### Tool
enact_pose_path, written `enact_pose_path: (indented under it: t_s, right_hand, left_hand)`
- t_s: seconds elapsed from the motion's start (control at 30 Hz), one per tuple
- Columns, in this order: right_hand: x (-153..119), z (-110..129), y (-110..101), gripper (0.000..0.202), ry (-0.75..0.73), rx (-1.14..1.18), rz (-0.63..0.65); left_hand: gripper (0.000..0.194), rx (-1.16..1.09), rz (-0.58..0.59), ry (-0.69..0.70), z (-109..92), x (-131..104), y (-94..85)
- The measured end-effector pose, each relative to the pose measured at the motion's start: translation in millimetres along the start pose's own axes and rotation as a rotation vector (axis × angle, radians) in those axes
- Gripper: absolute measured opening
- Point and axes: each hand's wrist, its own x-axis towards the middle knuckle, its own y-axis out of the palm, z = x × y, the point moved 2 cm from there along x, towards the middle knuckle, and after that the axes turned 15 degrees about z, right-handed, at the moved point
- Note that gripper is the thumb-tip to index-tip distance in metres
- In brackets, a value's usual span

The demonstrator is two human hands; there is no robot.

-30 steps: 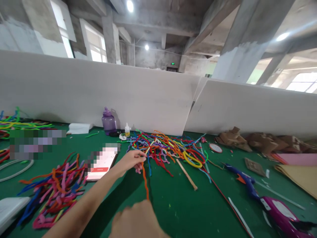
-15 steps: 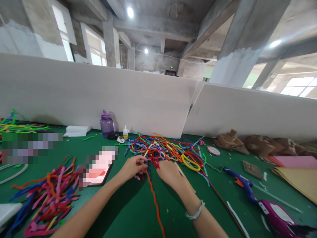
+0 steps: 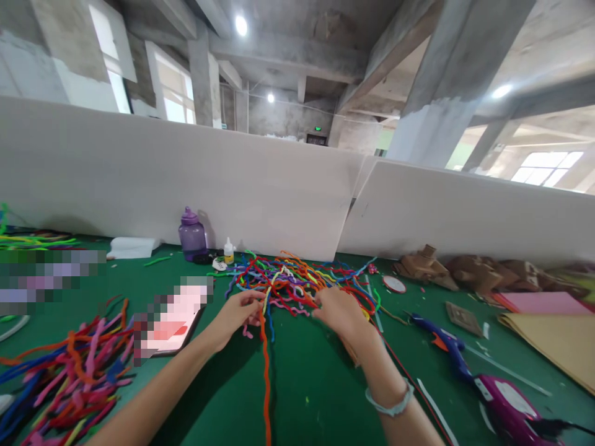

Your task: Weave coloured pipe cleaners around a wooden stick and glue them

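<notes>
A tangled pile of coloured fuzzy stems (image 3: 288, 279) lies on the green table before the white partition. At its near left edge, my left hand (image 3: 242, 314) pinches an orange stem (image 3: 266, 384) that hangs down toward the table's near side. A yellow stem and a pink curly one show beside those fingers. My right hand (image 3: 338, 313) is at the pile's near right edge, palm down, its fingertips bent together by a red stem; whatever they hold is too small to make out. A wooden stick shows partly below the right hand.
On the left are a phone (image 3: 179, 319) and another heap of stems (image 3: 77, 384). Behind stand a purple bottle (image 3: 192, 235) and a glue bottle (image 3: 229, 251). A glue gun (image 3: 506, 406), cardboard pieces (image 3: 425, 266) and paper sheets (image 3: 548, 341) lie right.
My right hand has moved right, away from my left hand, and lifted off the red stems it was among. My left hand still pinches the orange stem. The view has turned slightly right.
</notes>
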Motion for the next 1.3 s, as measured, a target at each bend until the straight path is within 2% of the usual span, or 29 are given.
enact_pose_path:
  t_s: [0.1,0.17,0.3,0.47,0.53,0.67,0.83,0.97,1.07,1.17,1.23,1.3]
  right_hand:
    - [3.7,28.6,7.7,0.025,-0.134,-0.009,-0.098]
    - [9.4,44.4,17.9,0.024,-0.253,-0.011,-0.122]
    - [21.9,55.4,37.9,0.024,-0.447,0.045,-0.129]
    - [27.3,48.5,37.1,0.027,-0.335,0.185,-0.288]
    - [28.0,48.5,33.2,0.022,-0.31,0.221,-0.311]
    - [40.7,60.3,27.8,0.022,-0.306,0.259,-0.258]
    - [76.6,84.1,23.7,0.024,-0.225,0.308,-0.141]
    - [90.2,87.0,12.0,0.029,-0.198,0.424,-0.093]
    - [77.5,77.6,-5.0,0.02,-0.239,0.568,-0.122]
    - [45.2,65.2,-21.3,0.025,-0.312,0.732,-0.16]
    - [18.5,58.8,-24.9,0.026,-0.355,0.831,-0.184]
    - [-6.1,55.4,-18.8,0.025,-0.394,0.904,-0.191]
  left_hand:
    - [0.033,-0.026,-0.005,0.001,3.4,1.4,-0.9]
    - [0.032,-0.05,-0.01,0.006,5.0,1.8,-1.1]
    - [0.033,-0.111,-0.007,0.026,2.9,-0.5,-1.7]
    - [0.034,-0.223,0.029,0.035,-2.5,-4.3,-5.4]
    - [0.035,-0.264,0.05,0.02,-0.8,-4.6,-7.8]
    - [0.034,-0.319,0.084,0.015,6.1,-3.8,-11.1]
    - [0.033,-0.352,0.108,0.04,7.8,-4.1,-9.7]
    - [0.025,-0.375,0.119,0.051,7.0,-6.3,-8.9]
    - [0.018,-0.401,0.121,0.062,7.8,-7.2,-9.6]
    - [0.017,-0.452,0.112,0.089,6.0,-7.6,-7.9]
    - [0.017,-0.497,0.121,0.122,1.1,-8.5,-2.8]
    - [0.019,-0.539,0.154,0.165,-6.6,-10.4,5.5]
